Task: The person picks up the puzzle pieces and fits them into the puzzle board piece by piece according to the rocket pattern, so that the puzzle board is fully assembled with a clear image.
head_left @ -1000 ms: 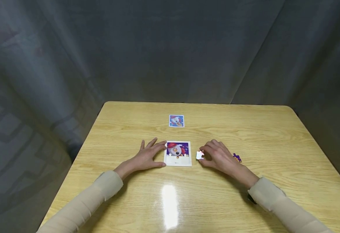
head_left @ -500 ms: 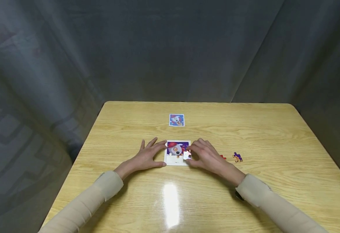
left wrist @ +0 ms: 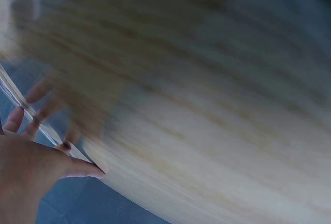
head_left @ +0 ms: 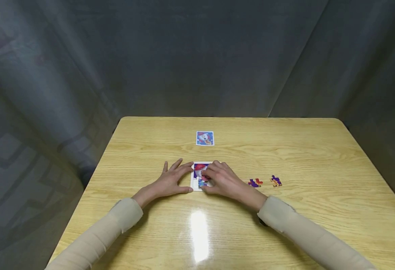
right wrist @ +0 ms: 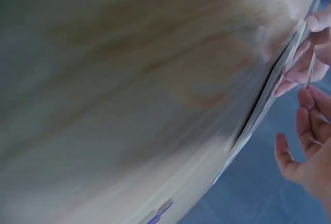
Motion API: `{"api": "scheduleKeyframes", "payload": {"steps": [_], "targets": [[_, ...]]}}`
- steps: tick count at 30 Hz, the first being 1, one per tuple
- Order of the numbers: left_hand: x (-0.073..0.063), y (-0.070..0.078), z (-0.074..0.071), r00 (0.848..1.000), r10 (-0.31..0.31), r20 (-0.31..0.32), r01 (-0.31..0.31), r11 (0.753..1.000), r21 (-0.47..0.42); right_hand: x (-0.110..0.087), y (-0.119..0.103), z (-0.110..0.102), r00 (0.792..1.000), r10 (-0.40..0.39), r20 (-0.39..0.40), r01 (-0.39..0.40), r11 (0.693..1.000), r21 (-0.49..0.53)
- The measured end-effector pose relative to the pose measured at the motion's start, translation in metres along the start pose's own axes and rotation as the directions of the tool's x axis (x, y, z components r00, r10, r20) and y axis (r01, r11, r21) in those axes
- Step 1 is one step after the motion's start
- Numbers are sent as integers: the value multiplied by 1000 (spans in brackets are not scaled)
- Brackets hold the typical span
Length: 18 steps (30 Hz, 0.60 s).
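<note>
My left hand (head_left: 170, 180) has its fingers spread, with fingertips and thumb touching the left edge of a white-bordered jigsaw tray (head_left: 195, 186). The upper part of the tray is filled with purple and red picture pieces, partly covered by my right hand (head_left: 222, 182). That right hand pinches a blue jigsaw piece (head_left: 202, 183) over the lower part of the tray. Seen from the right wrist, the piece (right wrist: 311, 70) is a thin edge at the fingertips of the right hand (right wrist: 313, 146), above the tray. In the left wrist view, the left hand (left wrist: 31, 169) reaches the tray's edge.
On the wooden table (head_left: 150, 225), loose purple and red jigsaw pieces (head_left: 254, 183) lie right of the tray. Another purple and orange piece (head_left: 276, 181) lies farther right. A small picture card (head_left: 205, 138) lies behind the tray. Grey curtains (head_left: 197, 60) hang around the table.
My right hand has moved left with the pinched jigsaw piece, from beside the tray to over its lower part. Loose pieces it covered now show. The left hand has stayed put.
</note>
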<state>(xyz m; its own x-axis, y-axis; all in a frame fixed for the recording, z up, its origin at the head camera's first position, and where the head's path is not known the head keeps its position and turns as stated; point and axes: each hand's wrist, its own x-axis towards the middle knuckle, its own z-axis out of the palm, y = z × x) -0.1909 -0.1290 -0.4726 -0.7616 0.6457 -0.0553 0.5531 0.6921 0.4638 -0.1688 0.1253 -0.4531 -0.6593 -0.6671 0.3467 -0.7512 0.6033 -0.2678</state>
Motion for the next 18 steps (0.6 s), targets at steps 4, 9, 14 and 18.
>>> {"api": "scheduleKeyframes", "payload": {"steps": [4, 9, 14, 18], "targets": [[0, 0, 0, 1000, -1, 0, 1, 1000, -2, 6, -2, 4, 999, 14, 40, -14, 1000, -9], [0, 1, -1, 1000, -1, -6, 1, 1000, -1, 12, -3, 9, 997, 23, 70, -22, 1000, -18], [1, 1, -1, 1000, 4, -12, -4, 1000, 2, 15, -4, 11, 995, 31, 92, -31, 1000, -4], [1, 1, 0, 1000, 7, -10, -7, 1000, 5, 16, -4, 13, 993, 29, 114, -28, 1000, -8]]}}
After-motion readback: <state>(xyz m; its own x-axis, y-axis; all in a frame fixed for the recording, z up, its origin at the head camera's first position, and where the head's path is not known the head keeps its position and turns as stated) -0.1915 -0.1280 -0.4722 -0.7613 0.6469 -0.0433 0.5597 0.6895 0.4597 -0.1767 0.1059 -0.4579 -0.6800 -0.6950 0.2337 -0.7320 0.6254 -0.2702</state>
